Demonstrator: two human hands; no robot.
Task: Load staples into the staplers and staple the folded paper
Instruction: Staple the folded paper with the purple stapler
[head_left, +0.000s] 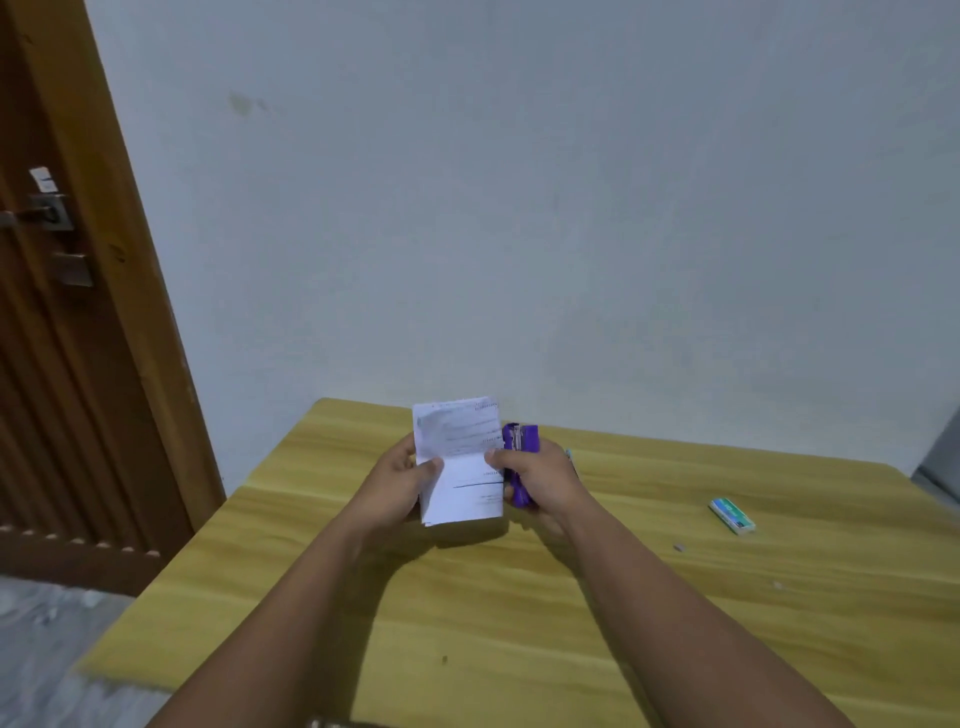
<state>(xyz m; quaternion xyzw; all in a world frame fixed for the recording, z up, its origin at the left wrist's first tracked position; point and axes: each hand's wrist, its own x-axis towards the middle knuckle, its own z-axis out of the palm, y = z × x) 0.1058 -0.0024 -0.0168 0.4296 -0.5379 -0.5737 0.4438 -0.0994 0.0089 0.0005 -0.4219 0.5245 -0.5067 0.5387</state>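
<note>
Head view: wooden table (571, 623) against pale wall, door at left; folded paper (460, 462) held upright above table's far middle, long axis near vertical; left hand (400, 480) grips its left edge, thumb across front; right hand (543, 480) curls round purple stapler (519, 465), thumb pinching paper's right edge — stapler lies just right of paper, touching that edge, mouth facing it; judged ready to squeeze; staple box (731, 515) on table, well apart to right.
</note>
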